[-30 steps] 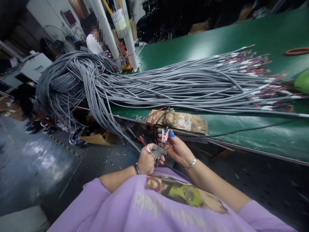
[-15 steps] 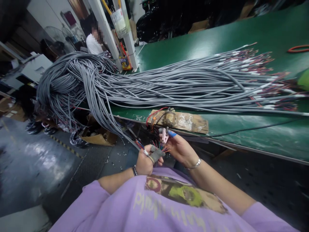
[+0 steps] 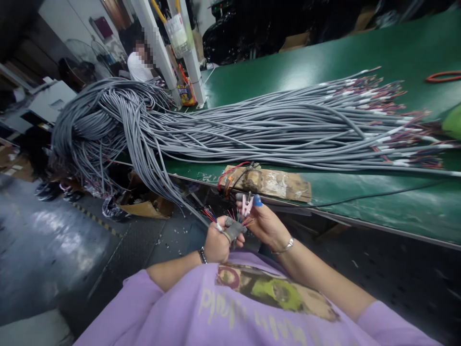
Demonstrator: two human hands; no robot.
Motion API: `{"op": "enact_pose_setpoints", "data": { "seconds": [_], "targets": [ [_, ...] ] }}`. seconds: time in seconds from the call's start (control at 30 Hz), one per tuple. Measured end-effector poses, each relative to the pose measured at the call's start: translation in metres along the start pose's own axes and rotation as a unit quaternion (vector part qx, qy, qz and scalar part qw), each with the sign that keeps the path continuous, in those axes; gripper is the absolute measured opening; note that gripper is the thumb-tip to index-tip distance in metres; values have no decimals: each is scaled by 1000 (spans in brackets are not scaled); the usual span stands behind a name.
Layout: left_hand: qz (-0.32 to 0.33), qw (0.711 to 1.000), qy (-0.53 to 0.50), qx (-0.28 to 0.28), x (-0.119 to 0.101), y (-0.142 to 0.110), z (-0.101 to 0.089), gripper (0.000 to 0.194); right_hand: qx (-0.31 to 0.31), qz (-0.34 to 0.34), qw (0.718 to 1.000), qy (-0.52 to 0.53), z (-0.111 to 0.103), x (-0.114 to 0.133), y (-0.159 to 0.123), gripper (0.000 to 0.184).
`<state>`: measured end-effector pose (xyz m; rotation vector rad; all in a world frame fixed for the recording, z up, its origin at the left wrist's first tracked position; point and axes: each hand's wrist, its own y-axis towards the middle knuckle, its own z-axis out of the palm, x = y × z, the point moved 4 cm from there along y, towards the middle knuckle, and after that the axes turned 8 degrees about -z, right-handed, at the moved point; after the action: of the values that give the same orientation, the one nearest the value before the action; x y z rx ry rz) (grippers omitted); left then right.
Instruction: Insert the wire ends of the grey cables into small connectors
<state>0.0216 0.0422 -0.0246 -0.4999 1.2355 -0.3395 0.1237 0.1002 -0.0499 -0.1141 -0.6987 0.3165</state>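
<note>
Beside one bench | left hand gripping several wires | right hand pinching one clip

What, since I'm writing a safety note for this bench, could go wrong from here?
The coloured wires spread in several directions at the left hand, so some might get bent or crossed. The pink clip in the right hand is close to those ends and could snag them. Grey cables hang over the edge of the green table; their weight might drag others off.
</note>
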Motion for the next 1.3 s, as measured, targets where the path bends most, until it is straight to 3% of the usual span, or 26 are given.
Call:
{"op": "enact_pose_setpoints", "data": {
  "seconds": [0.3,0.63,0.8,0.97,1.07,1.13,1.2,1.3],
  "targets": [
    [-3,1000,10,11,1,1,-2,55,-22,7,999,23,0,-1,-1,36],
    [24,999,29,15,4,-2,-9,53,41,33,999,6,2,3,-7,40],
    [12,1000,24,17,3,-2,-8,52,25,13,999,-37,0,9,-6,31],
    [-16,1000,3,6,-3,-4,-3,54,-8,-65,990,-126,-6,11,-6,36],
    [-21,1000,-4,-2,-3,-5,-3,54,-52,-161,962,-214,-8,17,-10,41],
    [-20,1000,-5,-4,-3,-5,-2,54,-62,-186,953,-232,-6,18,-11,46],
    [-22,1000,-4,-4,-2,-4,-2,53,-48,-156,966,-199,-2,15,-10,47],
    [-28,1000,-2,-3,-2,-4,1,51,-21,-58,993,-98,2,4,-6,48]
  ]
}}
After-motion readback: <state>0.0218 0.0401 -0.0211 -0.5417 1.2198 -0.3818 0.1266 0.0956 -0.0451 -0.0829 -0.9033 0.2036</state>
